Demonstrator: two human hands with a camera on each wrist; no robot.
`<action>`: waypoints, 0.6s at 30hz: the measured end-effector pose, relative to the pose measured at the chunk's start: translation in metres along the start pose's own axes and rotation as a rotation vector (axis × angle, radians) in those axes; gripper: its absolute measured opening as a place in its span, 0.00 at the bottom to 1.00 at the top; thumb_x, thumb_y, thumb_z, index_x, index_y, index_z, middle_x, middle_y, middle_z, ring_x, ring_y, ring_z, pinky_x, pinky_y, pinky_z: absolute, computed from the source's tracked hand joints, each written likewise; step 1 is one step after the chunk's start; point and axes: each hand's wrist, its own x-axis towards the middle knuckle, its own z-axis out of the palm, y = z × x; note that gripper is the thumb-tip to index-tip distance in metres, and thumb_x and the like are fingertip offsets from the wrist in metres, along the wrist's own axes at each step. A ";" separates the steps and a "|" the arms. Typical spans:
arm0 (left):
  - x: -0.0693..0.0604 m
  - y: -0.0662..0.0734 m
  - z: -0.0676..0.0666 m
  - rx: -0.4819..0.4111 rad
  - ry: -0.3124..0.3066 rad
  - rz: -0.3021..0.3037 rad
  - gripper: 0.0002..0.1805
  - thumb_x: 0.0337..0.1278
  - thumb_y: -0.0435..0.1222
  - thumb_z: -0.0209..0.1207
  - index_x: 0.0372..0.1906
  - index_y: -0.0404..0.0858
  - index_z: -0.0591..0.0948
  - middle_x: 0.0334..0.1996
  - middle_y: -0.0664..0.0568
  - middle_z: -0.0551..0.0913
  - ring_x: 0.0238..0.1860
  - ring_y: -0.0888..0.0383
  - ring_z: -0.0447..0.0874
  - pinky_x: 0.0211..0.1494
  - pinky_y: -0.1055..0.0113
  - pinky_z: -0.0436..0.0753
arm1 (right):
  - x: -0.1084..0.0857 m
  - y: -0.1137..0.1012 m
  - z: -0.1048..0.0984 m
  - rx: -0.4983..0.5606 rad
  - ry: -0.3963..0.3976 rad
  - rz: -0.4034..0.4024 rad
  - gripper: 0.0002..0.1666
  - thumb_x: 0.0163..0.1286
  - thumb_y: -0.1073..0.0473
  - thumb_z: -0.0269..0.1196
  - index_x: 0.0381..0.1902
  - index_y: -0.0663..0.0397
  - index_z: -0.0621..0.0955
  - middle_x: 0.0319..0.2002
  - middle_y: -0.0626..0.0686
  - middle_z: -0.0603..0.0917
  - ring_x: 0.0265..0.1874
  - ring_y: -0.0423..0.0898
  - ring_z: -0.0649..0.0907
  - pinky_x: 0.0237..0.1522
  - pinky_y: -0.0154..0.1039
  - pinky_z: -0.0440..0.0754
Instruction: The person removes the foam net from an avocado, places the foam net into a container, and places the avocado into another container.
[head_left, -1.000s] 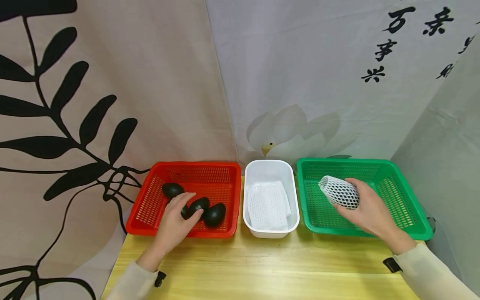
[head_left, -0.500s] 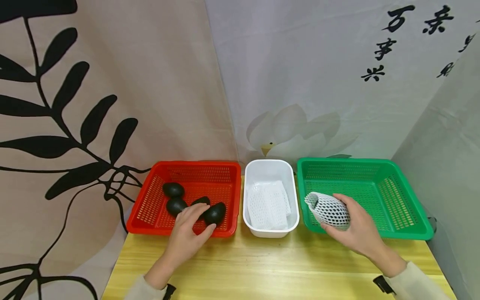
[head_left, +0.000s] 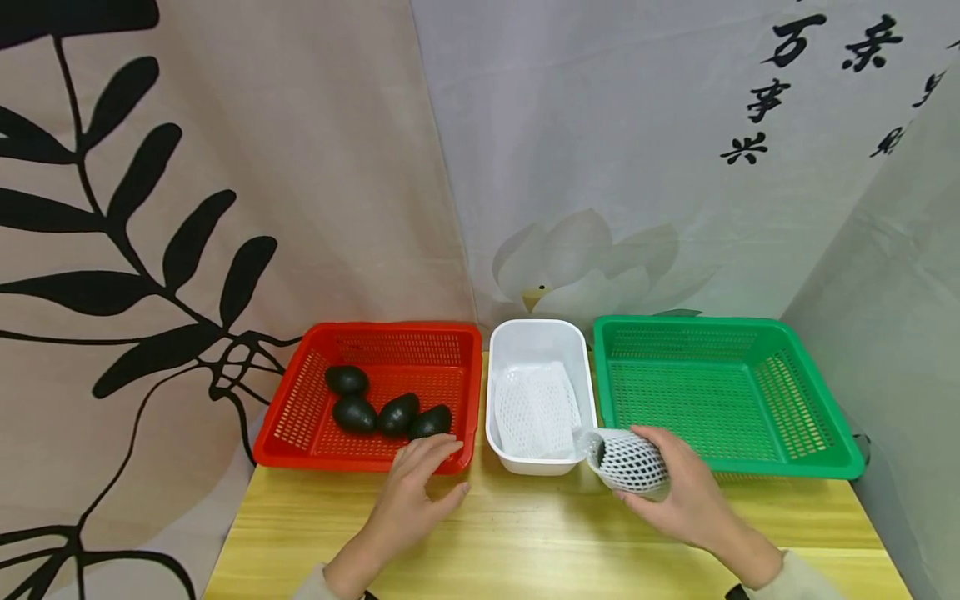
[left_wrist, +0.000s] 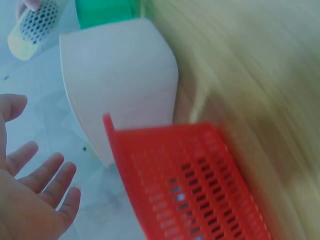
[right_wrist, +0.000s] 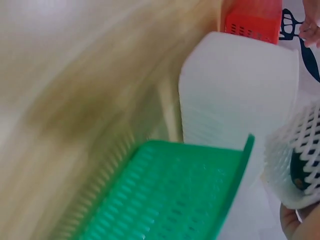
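My right hand grips a white foam net sleeve with a dark avocado inside it. The avocado shows through the mesh and at the sleeve's loose end, which points left. This bundle is in front of the white tub's right side and the green basket's left corner. My left hand hovers at the front right of the red basket, fingers extended and holding nothing. Several dark avocados lie in that basket; the left hand slightly overlaps the nearest one's lower edge in the head view.
Between the two baskets stands a white tub holding flat white foam net sleeves. A green basket is at the right. All stand on a wooden table against a printed cloth backdrop.
My right hand has carried the sleeved avocado left and toward me, out of the green basket. My left hand has moved right and nearer, away from above the avocados.
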 end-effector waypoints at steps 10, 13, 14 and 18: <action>-0.010 0.012 0.026 -0.078 -0.049 -0.012 0.32 0.49 0.37 0.79 0.62 0.44 0.82 0.64 0.56 0.81 0.63 0.55 0.77 0.64 0.50 0.77 | -0.016 -0.006 0.026 0.070 -0.002 -0.064 0.57 0.30 0.60 0.87 0.64 0.58 0.78 0.58 0.55 0.84 0.55 0.52 0.82 0.66 0.25 0.65; -0.014 0.014 0.033 -0.106 -0.062 -0.036 0.31 0.50 0.37 0.78 0.62 0.45 0.82 0.64 0.57 0.80 0.65 0.53 0.77 0.64 0.47 0.78 | -0.022 -0.008 0.034 0.093 0.011 -0.101 0.58 0.28 0.59 0.86 0.64 0.57 0.78 0.58 0.55 0.84 0.55 0.50 0.81 0.66 0.25 0.65; -0.016 0.015 0.035 -0.116 -0.064 -0.042 0.31 0.50 0.37 0.78 0.62 0.45 0.82 0.64 0.57 0.80 0.65 0.52 0.77 0.64 0.46 0.79 | -0.024 -0.007 0.037 0.100 0.013 -0.119 0.58 0.27 0.58 0.86 0.64 0.57 0.79 0.58 0.54 0.83 0.55 0.50 0.81 0.66 0.25 0.65; -0.019 0.018 0.044 -0.186 -0.089 -0.082 0.30 0.53 0.35 0.77 0.62 0.45 0.83 0.63 0.57 0.80 0.66 0.52 0.77 0.66 0.52 0.80 | -0.031 -0.007 0.050 0.087 -0.009 -0.143 0.59 0.28 0.55 0.86 0.65 0.55 0.79 0.59 0.54 0.83 0.56 0.50 0.81 0.66 0.29 0.68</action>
